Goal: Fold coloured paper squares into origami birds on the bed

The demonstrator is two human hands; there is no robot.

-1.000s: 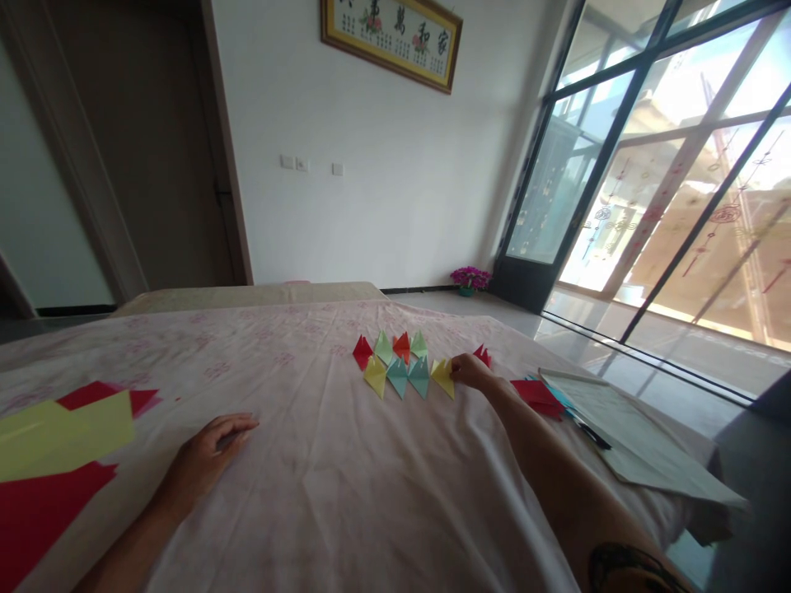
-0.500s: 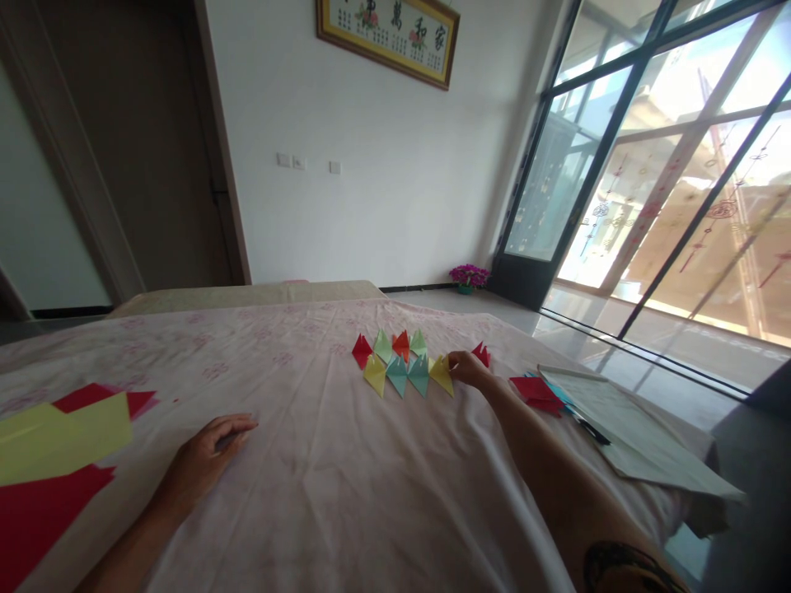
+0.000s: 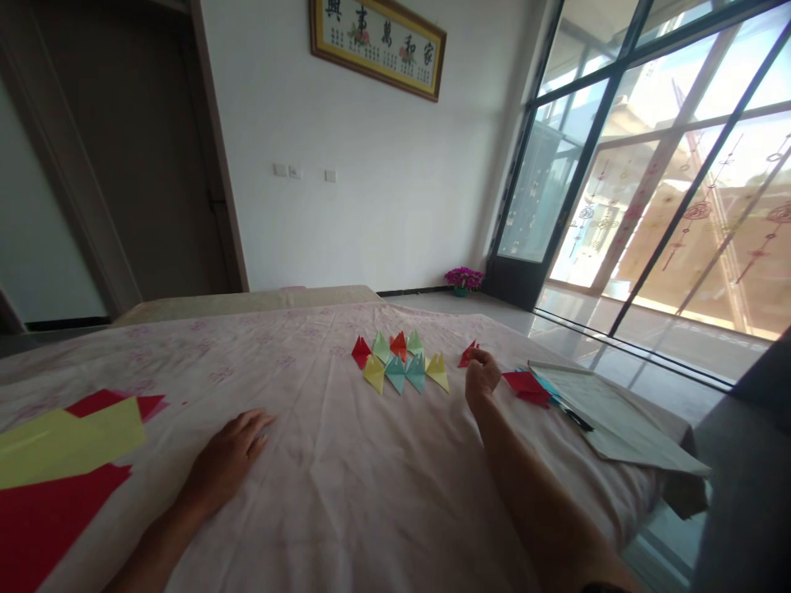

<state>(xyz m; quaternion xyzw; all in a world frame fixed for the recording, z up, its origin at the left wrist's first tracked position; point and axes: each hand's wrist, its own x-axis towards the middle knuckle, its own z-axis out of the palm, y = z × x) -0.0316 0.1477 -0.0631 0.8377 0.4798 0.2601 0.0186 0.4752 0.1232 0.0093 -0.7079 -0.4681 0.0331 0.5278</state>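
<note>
Right hand (image 3: 482,372) pinching a red fold (image 3: 467,355), left hand (image 3: 231,453) resting loosely open on the cloth (image 3: 321,502).
The red fold is at the right fingertips, just right of the front row's yellow fold (image 3: 438,373); eight folds stand in two rows. Red paper (image 3: 526,388) and a pen (image 3: 578,419) lie further right; a yellow sheet (image 3: 67,441) lies left of the left hand.

Red folded paper (image 3: 465,357), tip upward, apparently against the right hand (image 3: 483,375)

Pale pink-patterned cloth (image 3: 346,486); on it, folded paper pieces (image 3: 395,375); flat coloured sheets (image 3: 67,441)
</note>
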